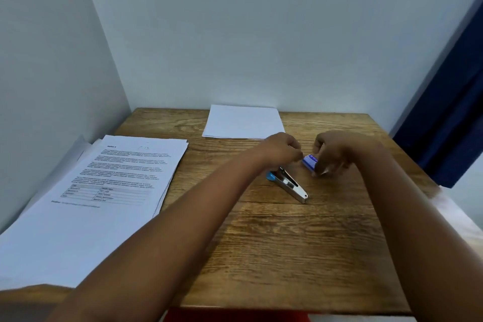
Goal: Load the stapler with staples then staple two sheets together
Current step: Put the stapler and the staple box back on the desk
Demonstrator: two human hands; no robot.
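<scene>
The step in hand looks like loading: the staples are being got out of their box. The right hand (337, 155) holds the small blue-and-white staple box (310, 161), fingers curled round it in a narrow grip, just above the table (274, 256). The left hand (281, 150) sits just beside the box with fingers curled; it seems to pinch at the box's end or a strip, but I cannot tell if it holds anything. The stapler (287, 185) lies just below both hands, apparently opened, its metal channel showing. Blank sheets (243, 121) lie beyond the hands, a printed stack (104, 191) well to the left. Next, a strip must be drawn out and laid into the channel, legs down.
</scene>
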